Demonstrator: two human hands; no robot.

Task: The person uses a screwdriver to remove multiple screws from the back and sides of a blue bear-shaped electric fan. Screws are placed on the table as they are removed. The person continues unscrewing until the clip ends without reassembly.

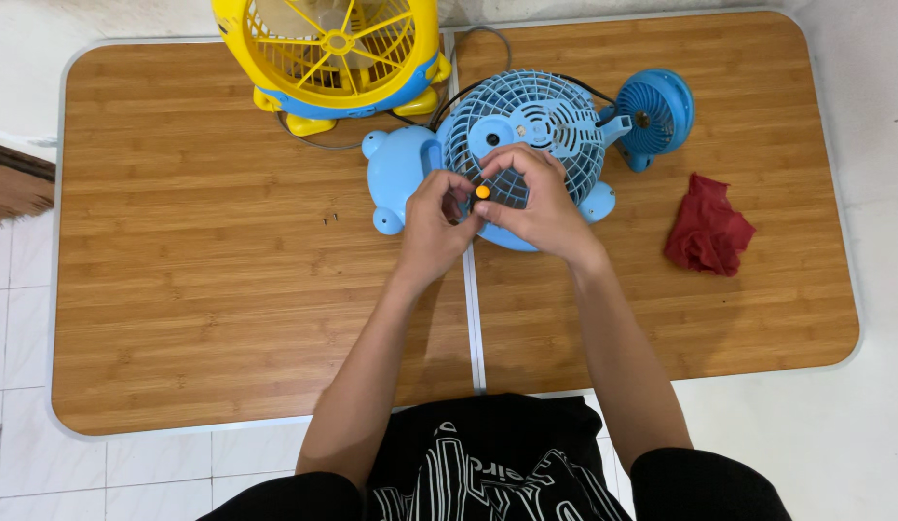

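Your light blue fan [512,145] lies near the middle of the wooden folding table [179,289], just right of its centre seam, grille face up toward you. Its long axis runs left–right: the animal-shaped base [396,178] points left, the round grille sits right.

Your left hand [432,227] and right hand [536,203] meet over the near half of the grille, fingers curled in. Between the fingertips sits a small orange-tipped piece [482,192] — whether it is a tool end or a knob, you cannot tell. Both hands look pinched closed around it, touching the grille.

Hidden: the near rim of the fan under your hands.

Nearby: a yellow fan [338,53], cut off by the top edge; a small blue fan [656,111]; a crumpled red cloth [707,232] well right.
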